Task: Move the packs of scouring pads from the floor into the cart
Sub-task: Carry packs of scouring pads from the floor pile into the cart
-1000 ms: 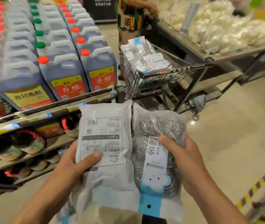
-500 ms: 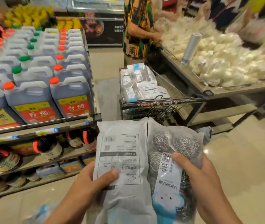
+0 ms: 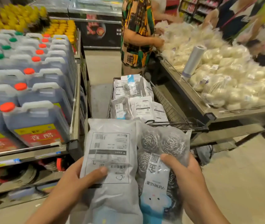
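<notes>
I hold two packs of scouring pads side by side, one in each hand. My left hand (image 3: 78, 180) is closed on the left pack (image 3: 110, 159), thumb pressed across its printed label and the other fingers hidden behind it. My right hand (image 3: 185, 173) is closed on the right pack (image 3: 160, 160), thumb over the white strip on its front, with the steel pads showing through the clear plastic above my thumb. The two packs touch along their inner edges.

Both packs are long bags, and their long axis runs straight away from me: the lower ends hang down between my wrists, the top ends point forward at the cart (image 3: 170, 109). The left pack shows its back, the right its front, and the printing on both reads upside down to me.

The cart lies directly ahead of my hands and a little to the right, its near rim just beyond the tops of the packs. Its own long axis also runs away from me, so the packs already line up with it. Other packs (image 3: 140, 106) lie flat inside, filling much of the basket. My right hand seems slightly nearer the opening. I judge the coming move to be a forward reach over the near rim, then letting both packs drop on top of the pile.
</notes>
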A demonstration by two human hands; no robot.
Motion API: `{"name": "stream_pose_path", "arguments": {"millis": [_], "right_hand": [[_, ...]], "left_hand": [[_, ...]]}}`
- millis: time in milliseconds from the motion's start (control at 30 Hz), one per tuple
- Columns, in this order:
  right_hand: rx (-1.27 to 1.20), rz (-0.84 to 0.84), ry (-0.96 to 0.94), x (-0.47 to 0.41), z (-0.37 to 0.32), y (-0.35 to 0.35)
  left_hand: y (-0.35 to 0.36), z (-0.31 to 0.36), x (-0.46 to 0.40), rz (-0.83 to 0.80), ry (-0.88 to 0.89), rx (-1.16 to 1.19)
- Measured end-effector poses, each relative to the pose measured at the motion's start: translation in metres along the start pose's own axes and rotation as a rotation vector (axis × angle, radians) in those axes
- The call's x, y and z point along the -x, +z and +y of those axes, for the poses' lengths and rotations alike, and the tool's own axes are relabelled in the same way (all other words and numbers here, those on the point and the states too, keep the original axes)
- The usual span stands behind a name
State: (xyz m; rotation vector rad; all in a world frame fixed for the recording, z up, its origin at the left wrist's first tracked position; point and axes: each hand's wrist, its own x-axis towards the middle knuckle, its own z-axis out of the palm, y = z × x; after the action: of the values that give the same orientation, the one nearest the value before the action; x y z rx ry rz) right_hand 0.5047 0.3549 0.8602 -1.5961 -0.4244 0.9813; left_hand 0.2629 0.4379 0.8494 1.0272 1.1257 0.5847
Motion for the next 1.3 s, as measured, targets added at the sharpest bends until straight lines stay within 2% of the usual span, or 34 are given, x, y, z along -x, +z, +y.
{"name": "stream_pose_path", "arguments": {"millis": [400, 633, 800, 1033, 1300], "right_hand": [[-0.007, -0.038, 0.042, -0.143, -0.063, -0.002], [0.013, -0.111, 0.048, -0.267, -0.103, -0.013], [0.085, -0.186, 0.057, -0.372, -0.128, -0.026], [0.212, -0.155, 0.142, -0.488, -0.102, -0.011], [0.352, -0.071, 0.288, -0.536, -0.035, -0.017]], "left_hand": [[0.046, 0.077, -0.134, -0.028, -0.005, -0.039], [0.091, 0.107, -0.224, 0.033, -0.095, 0.088], [0.128, 0.135, -0.301, 0.064, -0.094, 0.082], [0.132, 0.116, -0.391, 0.070, -0.123, -0.008], [0.126, 0.064, -0.456, 0.012, -0.273, -0.068]]}}
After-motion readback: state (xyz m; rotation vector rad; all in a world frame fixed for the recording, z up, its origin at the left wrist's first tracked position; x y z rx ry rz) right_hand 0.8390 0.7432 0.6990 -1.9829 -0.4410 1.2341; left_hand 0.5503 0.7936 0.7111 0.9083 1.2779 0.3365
